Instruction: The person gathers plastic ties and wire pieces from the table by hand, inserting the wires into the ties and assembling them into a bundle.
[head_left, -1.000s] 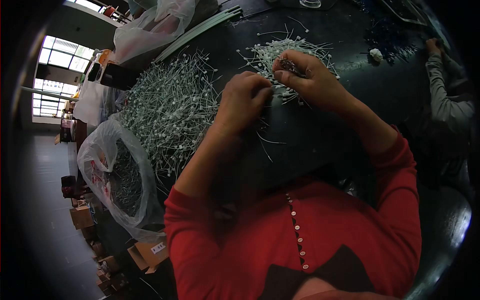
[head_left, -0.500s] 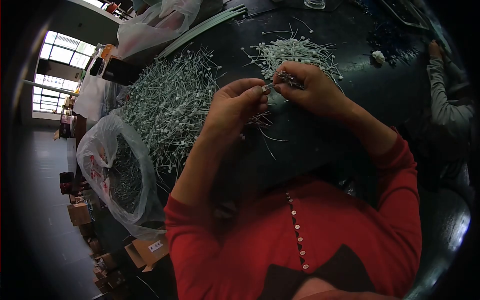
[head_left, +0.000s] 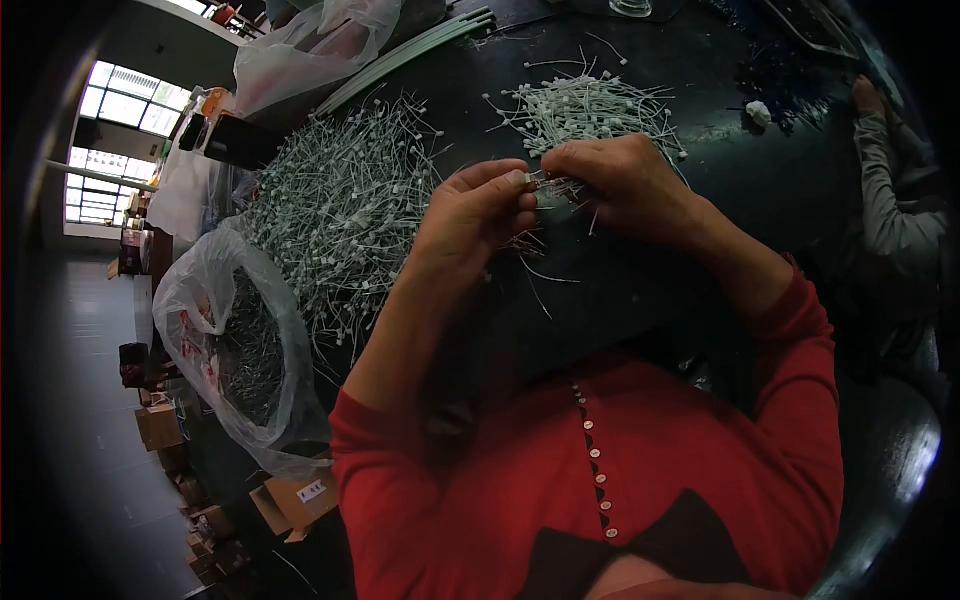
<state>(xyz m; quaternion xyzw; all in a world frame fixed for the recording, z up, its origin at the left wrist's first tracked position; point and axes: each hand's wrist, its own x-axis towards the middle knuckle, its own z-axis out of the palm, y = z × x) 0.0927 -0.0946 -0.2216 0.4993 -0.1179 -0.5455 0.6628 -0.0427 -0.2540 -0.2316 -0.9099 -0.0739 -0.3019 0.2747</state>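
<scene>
My left hand (head_left: 480, 205) is closed, thumb and index finger pinching a small white block (head_left: 530, 180) that looks like a wire's end connector. Right beside it, my right hand (head_left: 630, 185) is curled around a small bunch of thin, shiny metal pieces (head_left: 568, 190), too small to name exactly. The fingertips of both hands nearly meet. Behind them lies a pile of short white wires with white block ends (head_left: 590, 108). A larger heap of similar pale wires (head_left: 340, 210) spreads to the left. Under my left hand, a few thin strands (head_left: 540, 275) rest on the dark table.
An open clear plastic bag (head_left: 290, 330) with thin dark pieces inside stands at the left edge. Long pale green strips (head_left: 410, 55) lie at the back. A white lump (head_left: 757, 113) sits at the right, near another person's grey sleeve (head_left: 890, 195). A cardboard box (head_left: 295, 505) is below.
My right hand has turned over and lowered slightly, so the metal bunch now points down and toward my left fingers. My left hand has hardly moved.
</scene>
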